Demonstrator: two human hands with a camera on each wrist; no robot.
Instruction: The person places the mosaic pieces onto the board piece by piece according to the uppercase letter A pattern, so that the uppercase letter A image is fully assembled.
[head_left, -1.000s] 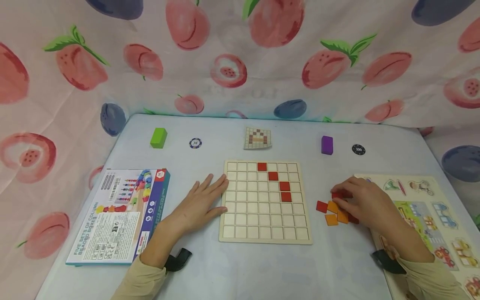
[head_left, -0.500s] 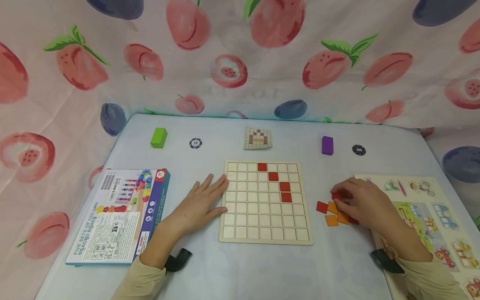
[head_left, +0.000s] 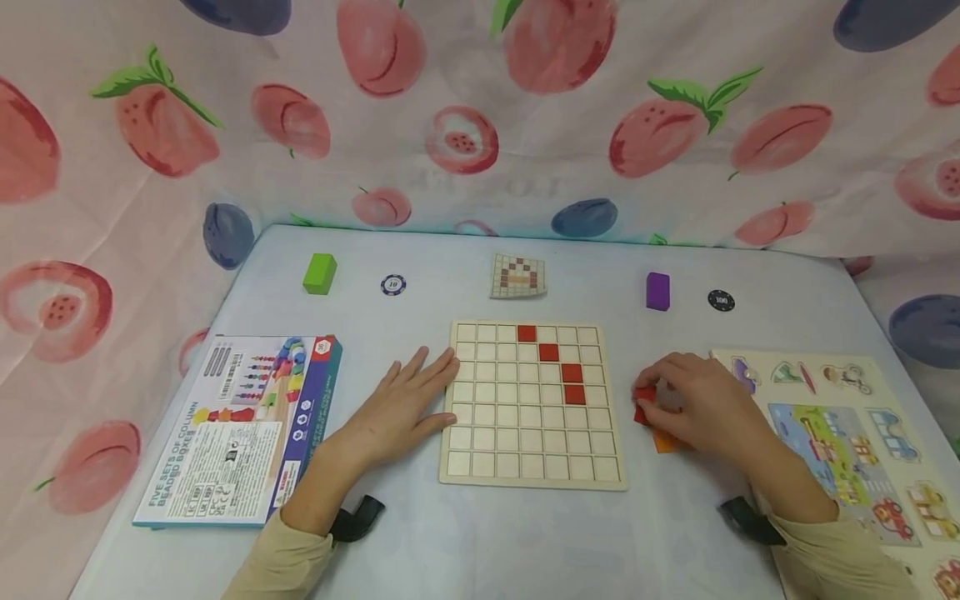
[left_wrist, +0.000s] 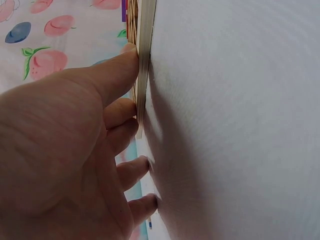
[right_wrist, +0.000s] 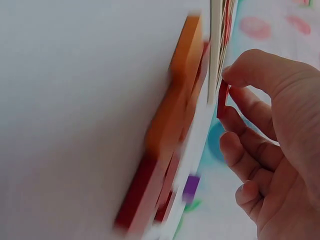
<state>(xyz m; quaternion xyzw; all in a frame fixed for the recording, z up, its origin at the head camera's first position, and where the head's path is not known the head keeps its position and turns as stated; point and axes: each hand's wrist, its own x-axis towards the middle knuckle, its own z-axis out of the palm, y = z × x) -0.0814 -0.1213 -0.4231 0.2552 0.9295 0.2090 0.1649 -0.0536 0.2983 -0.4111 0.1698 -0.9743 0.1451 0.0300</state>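
Observation:
A wooden grid board (head_left: 506, 421) lies mid-table with several red tiles (head_left: 549, 353) set in a slanting line at its upper right. My left hand (head_left: 397, 408) touches the board's left edge, its fingers spread; in the left wrist view the thumb (left_wrist: 117, 72) lies along that edge. Between thumb and index finger, my right hand (head_left: 708, 408) pinches a thin red tile (right_wrist: 223, 100), just above the tabletop to the right of the board. Beneath this hand are loose orange tiles (head_left: 667, 442) and red tiles, partly hidden in the head view.
A small pattern card (head_left: 517, 277) lies behind the board. Nearby are a green block (head_left: 320, 274), a purple block (head_left: 657, 292), a chip marked 10 (head_left: 393, 285) and a black chip (head_left: 722, 301). A flat box (head_left: 236, 429) lies left, a picture board (head_left: 847, 467) right.
My right hand has shifted left over the loose tiles, towards the grid board, with a red tile between its fingers. The left hand stays where it was.

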